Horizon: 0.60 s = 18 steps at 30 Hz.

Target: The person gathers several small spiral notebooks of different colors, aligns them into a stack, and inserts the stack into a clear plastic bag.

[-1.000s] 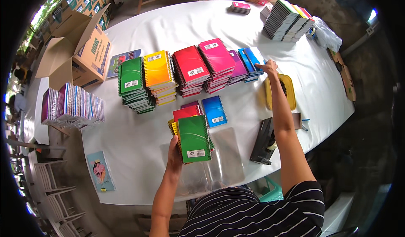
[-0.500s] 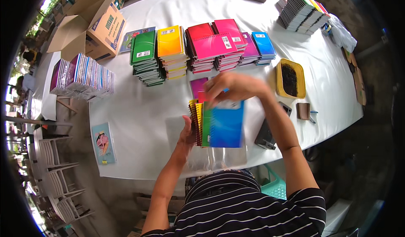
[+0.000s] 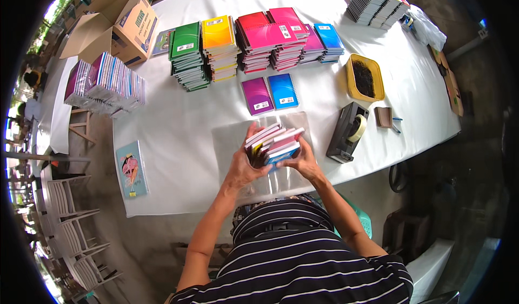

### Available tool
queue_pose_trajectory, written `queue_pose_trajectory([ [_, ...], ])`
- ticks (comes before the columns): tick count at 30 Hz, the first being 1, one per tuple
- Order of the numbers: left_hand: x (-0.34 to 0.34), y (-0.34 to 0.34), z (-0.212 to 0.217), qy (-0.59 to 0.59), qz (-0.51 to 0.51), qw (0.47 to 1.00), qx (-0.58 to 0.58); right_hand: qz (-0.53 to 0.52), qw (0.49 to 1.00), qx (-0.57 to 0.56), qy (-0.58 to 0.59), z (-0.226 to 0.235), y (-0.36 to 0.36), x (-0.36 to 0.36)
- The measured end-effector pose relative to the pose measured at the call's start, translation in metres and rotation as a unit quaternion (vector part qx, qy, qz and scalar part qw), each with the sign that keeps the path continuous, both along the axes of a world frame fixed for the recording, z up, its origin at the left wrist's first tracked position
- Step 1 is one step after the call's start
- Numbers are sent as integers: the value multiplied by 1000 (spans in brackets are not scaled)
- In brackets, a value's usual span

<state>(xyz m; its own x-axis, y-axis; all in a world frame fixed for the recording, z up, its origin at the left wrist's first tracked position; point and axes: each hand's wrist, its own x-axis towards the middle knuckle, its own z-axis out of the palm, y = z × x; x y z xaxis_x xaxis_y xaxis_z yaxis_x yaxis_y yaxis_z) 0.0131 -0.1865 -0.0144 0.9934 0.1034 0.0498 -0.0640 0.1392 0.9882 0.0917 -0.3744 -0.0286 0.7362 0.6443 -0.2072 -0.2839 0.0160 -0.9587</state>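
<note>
Gripping a bundle of spiral notebooks between left hand and right hand, fingers clenched around it.

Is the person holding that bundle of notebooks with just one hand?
No, both hands grip it: the left hand on one side of the bundle of notebooks, the right hand on the other.
</note>
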Motion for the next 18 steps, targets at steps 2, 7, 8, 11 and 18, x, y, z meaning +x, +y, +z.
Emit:
queue_pose_trajectory([
  [2,-5,7,-3,-24,18,995,100,-12,996,14,-88,-9,4,-8],
  [7,-13,11,-87,-58,38,998,4,42,971,-11,-234,-68,15,-2],
  [8,-9,4,-79,-23,24,998,-51,36,973,-13,-226,-79,18,-4],
  [11,-6,-2,-70,12,35,996,-85,48,971,-47,-231,-76,18,1],
  [18,-21,15,-93,26,5,996,-87,59,919,-133,-367,-58,16,3],
])
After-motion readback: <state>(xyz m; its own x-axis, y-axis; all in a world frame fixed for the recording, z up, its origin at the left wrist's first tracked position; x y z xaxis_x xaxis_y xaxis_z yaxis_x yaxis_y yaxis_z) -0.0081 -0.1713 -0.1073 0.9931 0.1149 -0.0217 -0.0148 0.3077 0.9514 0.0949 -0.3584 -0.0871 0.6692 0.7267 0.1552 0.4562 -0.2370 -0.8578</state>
